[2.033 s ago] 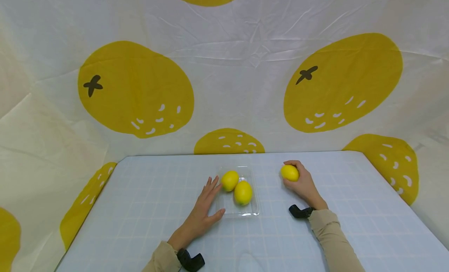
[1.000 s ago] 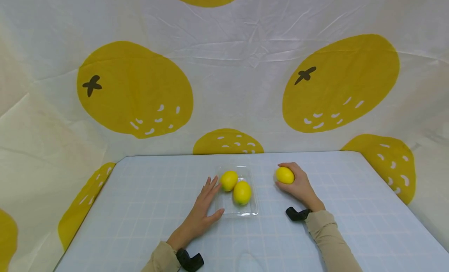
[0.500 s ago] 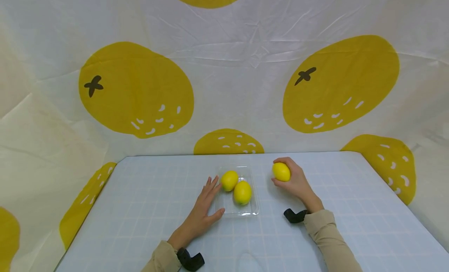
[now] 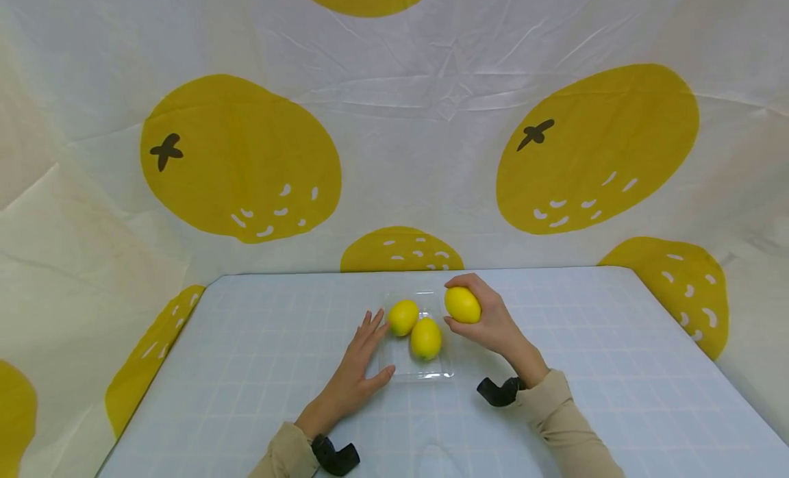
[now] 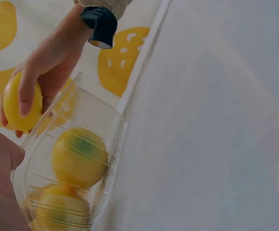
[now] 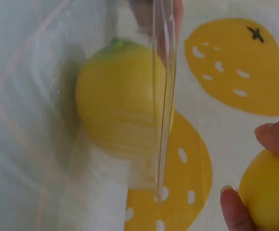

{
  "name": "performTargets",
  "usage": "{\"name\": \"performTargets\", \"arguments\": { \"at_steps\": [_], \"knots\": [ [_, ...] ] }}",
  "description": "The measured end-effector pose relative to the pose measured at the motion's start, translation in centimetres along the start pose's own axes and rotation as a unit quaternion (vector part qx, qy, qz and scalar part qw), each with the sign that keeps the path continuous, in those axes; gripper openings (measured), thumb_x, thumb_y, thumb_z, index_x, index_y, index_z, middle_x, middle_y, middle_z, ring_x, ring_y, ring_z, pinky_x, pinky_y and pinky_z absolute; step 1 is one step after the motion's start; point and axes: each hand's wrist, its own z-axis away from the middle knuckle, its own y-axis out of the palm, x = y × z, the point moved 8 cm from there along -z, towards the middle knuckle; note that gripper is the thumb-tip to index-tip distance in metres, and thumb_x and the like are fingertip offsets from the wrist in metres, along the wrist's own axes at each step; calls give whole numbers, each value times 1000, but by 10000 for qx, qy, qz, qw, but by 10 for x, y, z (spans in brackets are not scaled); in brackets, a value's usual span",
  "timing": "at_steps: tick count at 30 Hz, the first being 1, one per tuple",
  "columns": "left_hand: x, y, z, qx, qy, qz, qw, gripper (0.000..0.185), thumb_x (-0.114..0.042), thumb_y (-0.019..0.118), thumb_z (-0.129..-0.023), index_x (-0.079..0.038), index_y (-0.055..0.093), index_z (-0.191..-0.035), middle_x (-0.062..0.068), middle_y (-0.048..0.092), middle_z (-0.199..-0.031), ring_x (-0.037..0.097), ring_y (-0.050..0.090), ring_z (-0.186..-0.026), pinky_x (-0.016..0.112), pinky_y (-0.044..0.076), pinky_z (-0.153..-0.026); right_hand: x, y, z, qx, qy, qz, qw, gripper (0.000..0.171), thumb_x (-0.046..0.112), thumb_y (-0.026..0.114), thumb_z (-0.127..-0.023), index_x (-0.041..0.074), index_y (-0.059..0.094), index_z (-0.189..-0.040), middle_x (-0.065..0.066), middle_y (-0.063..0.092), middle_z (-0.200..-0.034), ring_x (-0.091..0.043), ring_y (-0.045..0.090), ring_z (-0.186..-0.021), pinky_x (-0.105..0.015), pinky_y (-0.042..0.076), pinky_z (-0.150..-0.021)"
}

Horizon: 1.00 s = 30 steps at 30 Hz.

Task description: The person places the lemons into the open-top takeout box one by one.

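A clear plastic tray point(image 4: 401, 370) stands on the table with two yellow lemons in it, one at the back left point(image 4: 403, 318) and one nearer the front point(image 4: 426, 339). My left hand point(image 4: 348, 379) lies along the tray's left side with its fingers extended, thumb by the near left corner. My right hand point(image 4: 493, 322) grips a third lemon point(image 4: 462, 305) between thumb and fingers, raised above the tray's right edge. In the left wrist view that held lemon point(image 5: 16, 103) shows just outside the tray's wall point(image 5: 74, 96).
A pale blue checked cloth point(image 4: 246, 368) covers the table. Behind it hangs a white curtain point(image 4: 419, 156) printed with large yellow fruit. Each wrist wears a black camera mount, such as the left mount point(image 4: 335, 457).
My right hand has carried its lemon leftward from the table to the tray's right edge, lifting it. My left hand and the two lemons in the tray have stayed put.
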Motion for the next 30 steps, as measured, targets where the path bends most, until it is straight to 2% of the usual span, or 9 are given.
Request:
{"name": "performTargets", "arguments": {
  "at_steps": [6,9,12,16,22,30],
  "knots": [
    [2,1,1,17,-17,68,10000,71,-30,63,-94,-11,32,-156,7,16,-166,30,4,-152,65,12,-116,21,32,-4,397,-276,-419,9980,55,8,85,-74,8,55,-121,-7,59,-117,-19,57,-96,-33,54,-81],
    [2,1,1,3,40,78,10000,71,-30,63,-94,-11,31,-156,9,17,-165,31,4,-152,65,11,-116,28,50,-4,660,-466,-614,9948,54,15,84,-78,7,55,-122,-7,58,-119,-19,57,-98,-34,54,-82],
    [2,0,1,-3,70,102,9999,72,-30,63,-95,-14,31,-156,8,17,-165,30,3,-152,64,11,-117,35,67,-3,941,-718,-588,9912,55,20,85,-79,8,54,-122,-5,57,-119,-18,56,-102,-36,52,-85],
    [1,0,-1,-9,-16,104,9999,70,-33,61,-96,-21,28,-157,7,16,-165,30,3,-152,63,10,-117,40,85,2,1406,-858,-286,9859,56,30,84,-80,10,54,-122,0,55,-119,-14,51,-108,-38,46,-91],
    [1,1,-2,7,-141,35,9999,69,-40,59,-98,-29,26,-157,5,15,-166,30,3,-152,63,11,-117,39,99,11,1825,-780,295,9797,55,42,77,-85,15,55,-128,3,55,-123,-11,48,-112,-39,34,-86],
    [1,0,-1,-40,16,16,10000,72,-39,62,-96,-20,29,-157,9,17,-165,34,5,-152,64,13,-116,41,106,16,2173,-1095,866,9661,53,52,61,-94,18,51,-134,5,51,-132,-14,44,-124,-44,32,-95]
  ]
}}
